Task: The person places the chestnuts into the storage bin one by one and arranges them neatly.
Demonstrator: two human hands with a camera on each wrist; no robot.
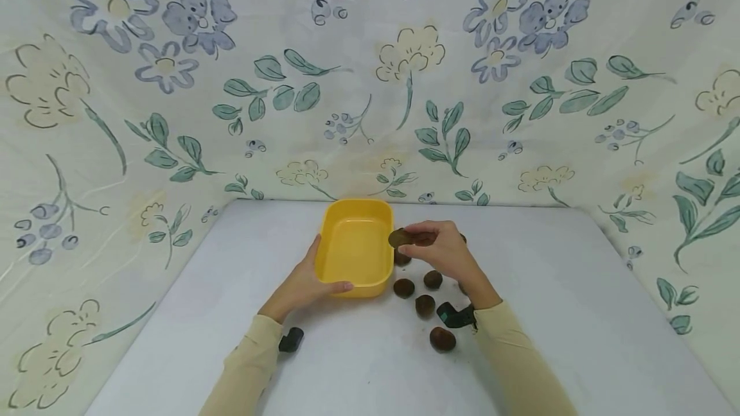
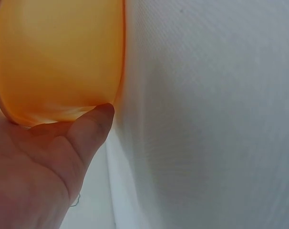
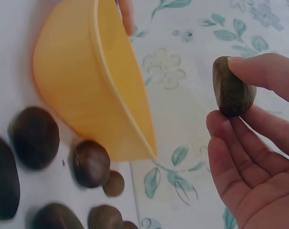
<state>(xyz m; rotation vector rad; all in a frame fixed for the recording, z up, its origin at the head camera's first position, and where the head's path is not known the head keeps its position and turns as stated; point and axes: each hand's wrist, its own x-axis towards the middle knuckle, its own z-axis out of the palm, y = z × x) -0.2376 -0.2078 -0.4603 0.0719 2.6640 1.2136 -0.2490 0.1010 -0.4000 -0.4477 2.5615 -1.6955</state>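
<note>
A yellow plastic tub (image 1: 356, 246) stands near the back of the table with nothing inside. My left hand (image 1: 300, 284) grips its near left corner, thumb on the near wall and fingers along the left side. In the left wrist view that hand (image 2: 44, 157) lies against the tub wall. My right hand (image 1: 442, 249) pinches a brown chestnut (image 3: 233, 87) between thumb and fingers, raised beside the tub's right rim. Below it, several chestnuts lie on the table, one (image 1: 404, 287) close to the tub's right wall and another (image 1: 442, 339) nearest me.
The table (image 1: 191, 339) is white, and a flower-patterned cloth (image 1: 358, 121) hangs behind it and at its sides. Dark wrist cameras show under the left wrist (image 1: 291, 339) and the right wrist (image 1: 455, 314), the latter close to the loose chestnuts.
</note>
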